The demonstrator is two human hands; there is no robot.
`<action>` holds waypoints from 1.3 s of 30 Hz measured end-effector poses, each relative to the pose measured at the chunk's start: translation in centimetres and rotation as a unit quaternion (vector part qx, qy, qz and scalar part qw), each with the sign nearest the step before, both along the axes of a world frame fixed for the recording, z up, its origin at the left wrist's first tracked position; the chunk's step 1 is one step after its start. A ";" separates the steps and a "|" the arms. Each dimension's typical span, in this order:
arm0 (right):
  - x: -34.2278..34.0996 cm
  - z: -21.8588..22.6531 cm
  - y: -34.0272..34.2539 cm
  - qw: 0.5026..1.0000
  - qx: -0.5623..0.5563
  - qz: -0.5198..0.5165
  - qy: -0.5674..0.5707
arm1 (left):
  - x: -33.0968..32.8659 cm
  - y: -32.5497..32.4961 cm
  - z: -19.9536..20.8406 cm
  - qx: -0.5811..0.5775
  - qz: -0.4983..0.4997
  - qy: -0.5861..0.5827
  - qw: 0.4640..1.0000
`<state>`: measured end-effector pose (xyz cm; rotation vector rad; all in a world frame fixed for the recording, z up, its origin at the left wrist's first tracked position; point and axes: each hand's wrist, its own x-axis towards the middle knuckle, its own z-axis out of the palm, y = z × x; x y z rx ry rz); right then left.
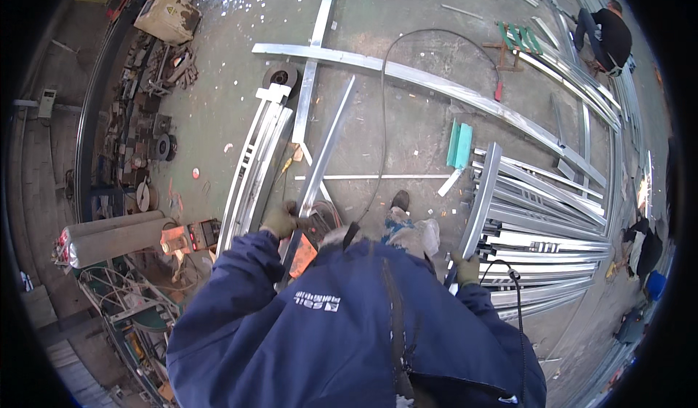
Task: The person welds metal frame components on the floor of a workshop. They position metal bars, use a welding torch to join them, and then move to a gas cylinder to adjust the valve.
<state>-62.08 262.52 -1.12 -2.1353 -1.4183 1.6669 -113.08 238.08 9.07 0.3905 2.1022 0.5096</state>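
My left hand [279, 220], in an olive work glove, is closed around the near part of a long silver metal bar [333, 143]. The bar slants away from me across the floor. My right hand [468, 271], gloved the same way, grips the near end of a bent silver metal channel [483, 204]. This channel lies against the ends of several stacked profiles [549, 215]. A black cable [518, 292] with a small fitting loops beside my right hand. An orange object [303, 257] shows below my left hand, partly hidden by my sleeve.
Metal profiles [254, 164] lie at left, beside an orange-fronted machine [190, 238] and grey cylinders [116, 237]. A long beam [436, 85] and black cable [384, 103] cross the floor. A green channel piece [459, 145] lies ahead. One person [614, 34] crouches far right; sparks [644, 188] glow nearer.
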 end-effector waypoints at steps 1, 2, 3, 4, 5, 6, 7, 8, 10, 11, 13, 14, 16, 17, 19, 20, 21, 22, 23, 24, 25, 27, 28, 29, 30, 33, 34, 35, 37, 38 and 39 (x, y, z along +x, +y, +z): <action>1.4 -2.4 1.6 1.000 0.012 -0.004 -0.015 | -0.5 2.2 -0.2 0.024 0.009 -0.012 1.000; 1.0 -2.2 3.4 0.999 0.018 0.018 -0.031 | -1.2 4.2 -0.4 0.051 0.023 -0.018 0.998; 0.6 -2.1 4.9 0.998 0.023 0.038 -0.047 | -1.8 5.9 -0.3 0.039 0.039 -0.035 0.998; -0.7 -0.8 6.6 0.996 0.030 0.059 -0.061 | -2.4 7.5 0.1 0.028 0.055 -0.051 0.997; -2.7 2.0 8.0 0.995 0.039 0.067 -0.060 | -3.0 9.0 0.4 0.017 0.072 -0.065 0.995; -3.5 1.8 9.2 0.996 0.041 0.064 -0.041 | -4.1 10.0 -0.2 0.028 0.072 -0.065 0.995; -4.1 1.9 10.2 0.997 0.042 0.061 -0.024 | -5.0 11.1 -0.7 0.039 0.072 -0.067 0.994; -4.9 2.1 11.1 0.997 0.042 0.057 -0.008 | -6.0 12.2 -1.1 0.048 0.071 -0.070 0.994; -6.4 2.8 12.9 0.997 0.034 0.063 -0.022 | -8.0 14.8 -2.4 0.039 0.062 -0.032 0.997; -7.0 2.5 13.5 0.998 0.037 0.055 -0.010 | -9.0 15.7 -3.8 0.036 0.053 -0.002 0.998; -7.5 0.9 14.7 0.998 0.052 0.031 0.015 | -10.0 21.9 -0.9 0.035 0.033 0.029 0.998; -8.4 0.5 15.2 0.998 0.054 0.036 0.012 | -11.9 21.6 -4.2 0.114 0.059 0.048 0.991; -10.3 -0.5 16.7 0.997 0.063 0.037 -0.001 | -15.8 24.0 -6.7 -0.049 0.002 0.105 0.993; -11.1 -1.2 17.1 0.997 0.078 0.019 0.015 | -17.1 25.4 -8.0 -0.047 0.008 0.143 0.989; -14.1 -0.4 18.9 0.997 0.063 0.024 -0.034 | -20.6 28.5 -10.0 -0.067 0.003 0.133 0.989; -16.3 0.6 20.3 0.996 0.056 0.030 -0.060 | -22.1 30.3 -10.9 -0.064 0.008 0.134 0.989; -18.6 1.4 21.6 0.997 0.015 0.019 -0.068 | -24.1 31.3 -13.6 -0.072 0.006 0.140 0.988; -20.3 1.5 22.2 0.999 0.032 0.005 -0.043 | -26.0 32.4 -16.9 -0.080 0.002 0.143 0.986; -22.5 1.7 23.0 0.998 0.036 0.002 -0.058 | -27.8 33.6 -19.7 -0.090 -0.002 0.148 0.985; -24.9 2.1 24.0 0.997 0.039 0.000 -0.073 | -29.6 34.8 -22.4 -0.092 0.004 0.138 0.986; -27.2 2.8 25.0 0.995 0.020 0.009 -0.101 | -31.2 36.1 -24.9 -0.096 0.005 0.124 0.988; -33.2 3.6 27.6 0.994 -0.017 -0.012 -0.109 | -35.1 38.3 -29.7 -0.100 0.006 0.091 0.991; -35.5 3.3 28.7 0.992 -0.021 -0.010 -0.120 | -36.7 39.4 -32.0 -0.102 0.003 0.094 0.990; -36.8 2.8 29.3 0.991 -0.032 -0.007 -0.129 | -38.2 40.7 -33.9 -0.103 -0.005 0.097 0.990; -38.3 2.2 29.9 0.989 -0.038 -0.023 -0.141 | -39.6 42.0 -35.7 -0.105 -0.014 0.100 0.989; -41.3 -0.2 32.2 0.982 -0.089 0.000 -0.169 | -43.3 43.5 -41.5 -0.165 -0.016 0.084 0.983; -43.4 -0.7 33.3 0.978 -0.107 0.000 -0.177 | -44.3 44.5 -42.7 -0.183 -0.015 0.090 0.979; -44.9 -1.4 34.2 0.975 -0.125 0.000 -0.185 | -45.1 45.2 -43.7 -0.198 -0.017 0.096 0.975; -46.2 -2.8 34.7 0.975 -0.139 -0.012 -0.171 | -46.1 46.3 -45.4 -0.223 -0.025 0.106 0.969; -46.5 -3.1 34.7 0.976 -0.145 -0.020 -0.163 | -46.1 46.2 -46.7 -0.230 -0.024 0.126 0.965; -46.3 -3.5 34.8 0.973 -0.148 -0.003 -0.180 | -46.0 46.0 -48.0 -0.237 -0.023 0.145 0.960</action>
